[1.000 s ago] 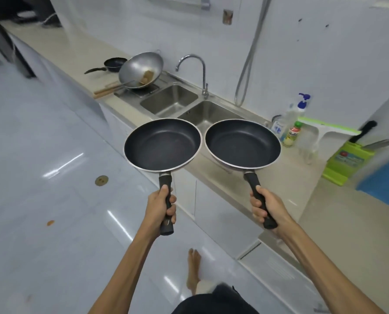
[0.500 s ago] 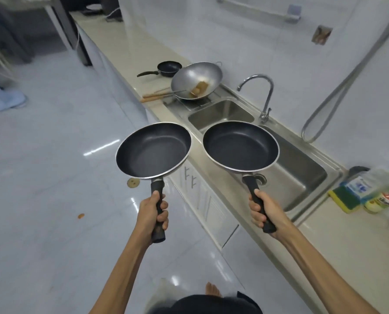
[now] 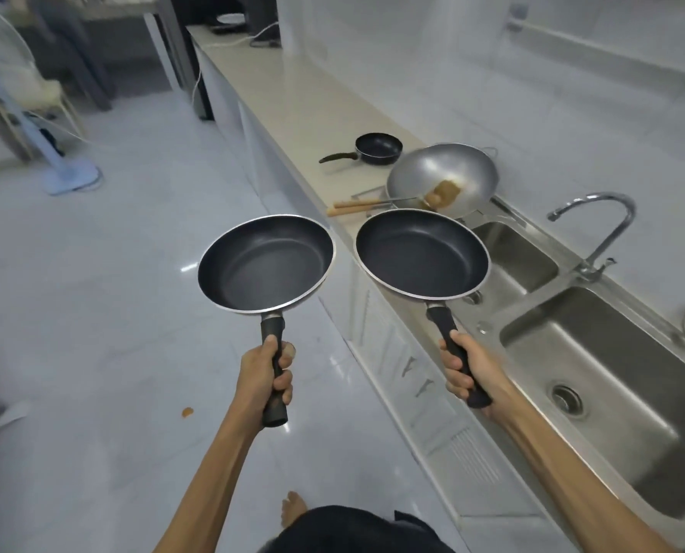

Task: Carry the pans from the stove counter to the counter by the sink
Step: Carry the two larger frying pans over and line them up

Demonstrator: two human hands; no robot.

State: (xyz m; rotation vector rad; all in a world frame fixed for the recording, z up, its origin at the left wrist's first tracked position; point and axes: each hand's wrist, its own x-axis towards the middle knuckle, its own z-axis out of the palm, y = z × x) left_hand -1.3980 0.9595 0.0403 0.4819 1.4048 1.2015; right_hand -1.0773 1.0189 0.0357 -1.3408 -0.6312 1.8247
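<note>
I hold two black non-stick frying pans level in the air by their black handles. My left hand grips the left pan, which hangs over the floor. My right hand grips the right pan, which hovers over the counter edge beside the double steel sink. Beyond the sink the beige counter runs away to the far end. On it lie a small black pan and a steel wok with a wooden-handled spatula inside.
A chrome tap stands behind the sink against the white tiled wall. White cabinet doors run below the counter. A standing fan is at the far left on the glossy floor. My bare foot shows at the bottom.
The view has swung left along the counter: the soap bottles and green board have left the frame, the sink now lies to my right, and the wok and small pan are nearer. Both pans stay held.
</note>
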